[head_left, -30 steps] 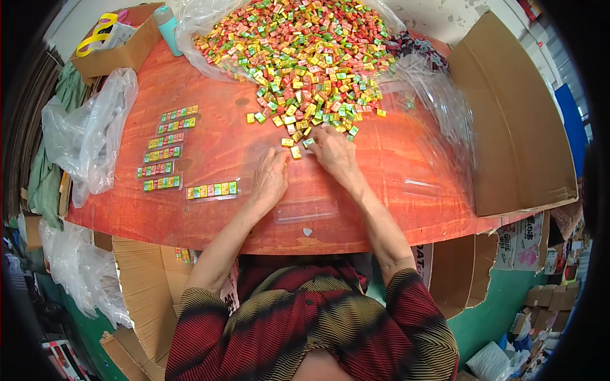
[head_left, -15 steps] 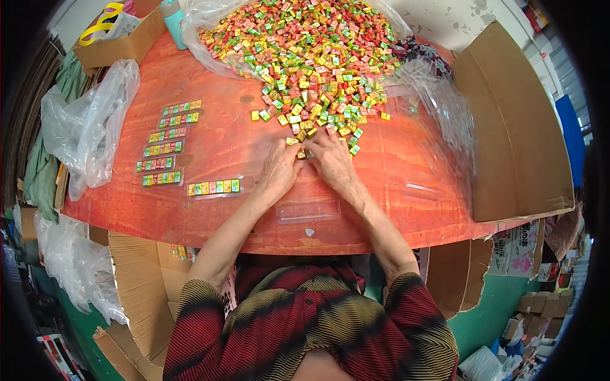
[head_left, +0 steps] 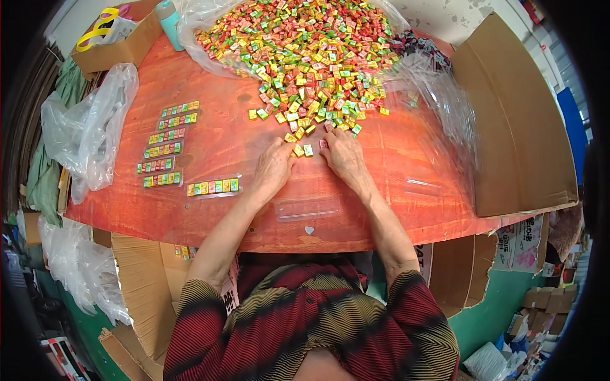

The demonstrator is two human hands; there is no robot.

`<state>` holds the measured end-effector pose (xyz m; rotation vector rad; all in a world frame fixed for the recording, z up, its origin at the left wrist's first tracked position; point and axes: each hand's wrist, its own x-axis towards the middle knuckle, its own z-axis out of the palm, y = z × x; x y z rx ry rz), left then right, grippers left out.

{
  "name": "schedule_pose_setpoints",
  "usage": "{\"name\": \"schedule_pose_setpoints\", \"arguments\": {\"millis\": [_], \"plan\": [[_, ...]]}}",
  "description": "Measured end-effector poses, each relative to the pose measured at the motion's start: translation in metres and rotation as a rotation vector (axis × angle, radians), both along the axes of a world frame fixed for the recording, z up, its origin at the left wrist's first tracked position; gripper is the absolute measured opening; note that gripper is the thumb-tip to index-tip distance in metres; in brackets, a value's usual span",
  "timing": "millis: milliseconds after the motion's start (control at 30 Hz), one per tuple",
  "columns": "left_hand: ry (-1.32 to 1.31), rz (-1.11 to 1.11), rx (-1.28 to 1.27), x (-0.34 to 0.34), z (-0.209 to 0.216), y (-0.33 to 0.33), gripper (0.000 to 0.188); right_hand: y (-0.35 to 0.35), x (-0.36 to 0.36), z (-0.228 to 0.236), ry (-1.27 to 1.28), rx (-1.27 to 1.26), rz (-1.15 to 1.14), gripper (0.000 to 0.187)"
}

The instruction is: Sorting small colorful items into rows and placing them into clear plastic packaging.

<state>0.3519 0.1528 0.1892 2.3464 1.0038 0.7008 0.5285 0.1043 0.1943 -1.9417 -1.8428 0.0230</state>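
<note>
My left hand (head_left: 274, 166) rests on the table at the near edge of a big heap of small wrapped boxes (head_left: 318, 57). Its closed thumb and fingers are around a small yellow box (head_left: 298, 150). Beside that stands a small green-and-white box (head_left: 308, 150), between the two hands. Facing it, my right hand (head_left: 344, 159) has its fingertips closed on a small red box (head_left: 323, 144). Nearer to me lies an empty clear plastic tray (head_left: 308, 211). To its left, a clear tray (head_left: 190, 194) holds one row of the coloured boxes.
Several filled trays (head_left: 162, 150) line the table's left side. Clear plastic trays (head_left: 445, 108) are piled at the right, before a tall cardboard box (head_left: 524, 120). A plastic bag (head_left: 95, 127), an open carton (head_left: 121, 51) and a turquoise bottle (head_left: 169, 25) stand at the left.
My hands have drawn apart, the left slightly left and the right slightly right. Between them, small boxes that were covered by the fingers now show.
</note>
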Motion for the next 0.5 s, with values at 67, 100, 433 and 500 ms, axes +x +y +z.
{"name": "schedule_pose_setpoints", "arguments": {"millis": [67,100,433,500], "plan": [[0.001,0.054,-0.003,-0.002,-0.003,0.0,0.032,0.001,-0.001,0.003,-0.019,0.018,-0.007,0.02],[0.005,0.056,-0.004,-0.005,-0.001,-0.001,0.032,-0.001,-0.007,0.014,0.006,0.036,0.035,0.021],[0.024,0.05,-0.047,-0.025,0.005,0.004,0.038,0.01,-0.048,-0.003,0.073,0.124,0.232,0.025],[0.009,0.052,-0.064,-0.022,0.008,0.0,0.04,0.008,-0.044,-0.005,0.013,0.164,0.189,0.02]]}}
